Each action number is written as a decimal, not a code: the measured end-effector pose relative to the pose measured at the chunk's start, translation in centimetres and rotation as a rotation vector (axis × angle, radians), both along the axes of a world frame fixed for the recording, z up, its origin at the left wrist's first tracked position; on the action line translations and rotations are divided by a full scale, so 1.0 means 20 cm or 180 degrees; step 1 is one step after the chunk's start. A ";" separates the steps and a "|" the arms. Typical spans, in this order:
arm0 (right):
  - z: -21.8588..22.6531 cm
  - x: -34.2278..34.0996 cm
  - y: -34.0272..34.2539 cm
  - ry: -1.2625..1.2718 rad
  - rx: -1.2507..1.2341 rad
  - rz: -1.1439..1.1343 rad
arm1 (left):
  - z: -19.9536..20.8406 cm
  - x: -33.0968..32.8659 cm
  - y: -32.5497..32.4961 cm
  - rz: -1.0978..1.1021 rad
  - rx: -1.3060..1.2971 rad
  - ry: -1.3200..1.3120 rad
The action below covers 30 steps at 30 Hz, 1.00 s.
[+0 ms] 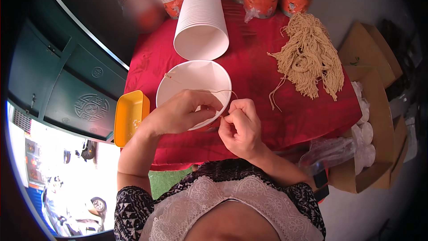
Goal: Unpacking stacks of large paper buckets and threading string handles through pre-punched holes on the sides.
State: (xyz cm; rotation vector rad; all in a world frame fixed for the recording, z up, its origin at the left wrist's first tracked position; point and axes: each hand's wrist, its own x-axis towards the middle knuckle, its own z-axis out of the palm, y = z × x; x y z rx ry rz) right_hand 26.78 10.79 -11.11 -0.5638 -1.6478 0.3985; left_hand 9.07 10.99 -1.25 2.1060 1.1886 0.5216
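Observation:
A white paper bucket (194, 74) stands with its mouth toward me at the middle of the red-covered table. A thin beige cord (228, 91) crosses its opening, knotted at the left rim and curving over the right rim. My left hand (185, 109) reaches over the bucket, fingers curled inside it by the right wall; what they grip is partly hidden. Just outside the right rim, my right hand (240, 127) is closed in a pinch on the cord's end, which mostly disappears between the fingers.
Nested white buckets (203, 22) lie beyond. A heap of beige cords (310, 58) is at the right. The yellow tray (119, 123) holds small bits at left. Plastic-wrapped orange bucket stacks (261, 4) line the far edge. An open cardboard box (379, 120) stands right of the table (249, 62).

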 end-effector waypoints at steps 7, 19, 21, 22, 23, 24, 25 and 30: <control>0.00 -0.01 0.02 -0.0053 0.0093 0.0006 | 0.00 0.01 0.01 0.0022 -0.0329 -0.0047; -0.01 0.03 0.01 -0.0073 -0.0146 0.0116 | -0.03 -0.02 0.00 0.0359 -0.0206 -0.0188; 0.00 0.04 0.01 -0.0093 -0.0243 0.0244 | -0.02 -0.03 -0.01 0.0468 -0.0299 -0.0166; 0.00 0.05 0.01 -0.0092 -0.0246 0.0238 | 0.00 -0.03 -0.01 0.0500 -0.0286 -0.0078; 0.00 0.05 0.01 -0.0099 -0.0274 0.0271 | 0.00 -0.02 -0.01 0.0532 -0.0273 0.0010; 0.00 0.05 0.00 -0.0103 -0.0300 0.0313 | 0.00 -0.02 -0.02 0.0535 -0.0273 0.0015; 0.00 0.05 0.00 -0.0097 -0.0300 0.0316 | 0.00 -0.02 -0.03 0.0545 -0.0145 -0.0047; 0.00 0.08 -0.01 -0.0027 -0.0417 0.0274 | 0.06 0.01 -0.09 0.0625 0.0055 -0.0228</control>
